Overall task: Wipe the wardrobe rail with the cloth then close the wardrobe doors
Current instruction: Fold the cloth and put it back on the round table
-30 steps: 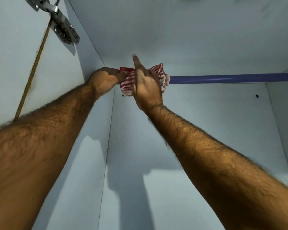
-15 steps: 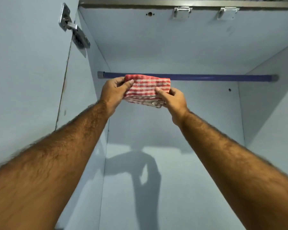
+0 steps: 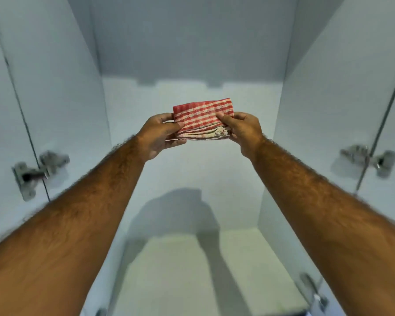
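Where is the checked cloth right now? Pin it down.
In the head view the checked cloth sits folded at centre frame, pinched between the left hand and right hand, inside the open wardrobe.

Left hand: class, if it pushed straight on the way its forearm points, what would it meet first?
Probably the wardrobe's back panel; beyond the left hand and cloth nothing else shows, though depth is unclear.
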Demonstrator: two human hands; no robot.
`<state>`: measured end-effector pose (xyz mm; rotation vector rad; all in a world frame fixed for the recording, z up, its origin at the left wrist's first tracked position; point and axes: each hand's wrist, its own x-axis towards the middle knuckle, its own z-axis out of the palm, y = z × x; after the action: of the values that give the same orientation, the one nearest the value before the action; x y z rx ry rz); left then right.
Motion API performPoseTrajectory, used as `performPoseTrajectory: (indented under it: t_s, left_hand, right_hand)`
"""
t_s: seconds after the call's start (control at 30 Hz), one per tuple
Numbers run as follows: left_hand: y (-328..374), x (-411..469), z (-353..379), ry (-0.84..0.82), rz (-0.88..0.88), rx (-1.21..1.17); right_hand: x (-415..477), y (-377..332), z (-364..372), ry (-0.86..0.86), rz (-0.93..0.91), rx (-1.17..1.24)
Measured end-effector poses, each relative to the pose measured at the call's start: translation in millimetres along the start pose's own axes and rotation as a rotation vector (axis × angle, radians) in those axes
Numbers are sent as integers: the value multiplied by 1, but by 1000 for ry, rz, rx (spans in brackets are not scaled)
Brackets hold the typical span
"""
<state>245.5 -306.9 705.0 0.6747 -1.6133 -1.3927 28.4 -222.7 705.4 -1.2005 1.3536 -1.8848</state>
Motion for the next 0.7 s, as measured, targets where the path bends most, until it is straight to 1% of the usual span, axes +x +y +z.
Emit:
performPoseTrajectory:
  t_s: [0.17,0.33,0.53,0.57,0.63,0.7]
  left_hand:
    - [-114,-29,48,-15,-165,-56]
    - [-237,-82,108,-39,-343,-58]
    - [-375,-182,199,133,-478,24]
    - [-396,-199,211,145,-507,25]
    - [-441,-235,240,114,-572,30]
    - [-487,-272,267,60,-635,26]
  right_hand:
    - [-50,97,-69,20,212,-28]
    - [-131,207,-136,165,430,7]
    - [-276,327,-217,346,662,43]
    - [-298,343,-230,369,693,31]
    - [-345,374,-262,405,764,-40]
    - [-393,405,-296,402,828,-193]
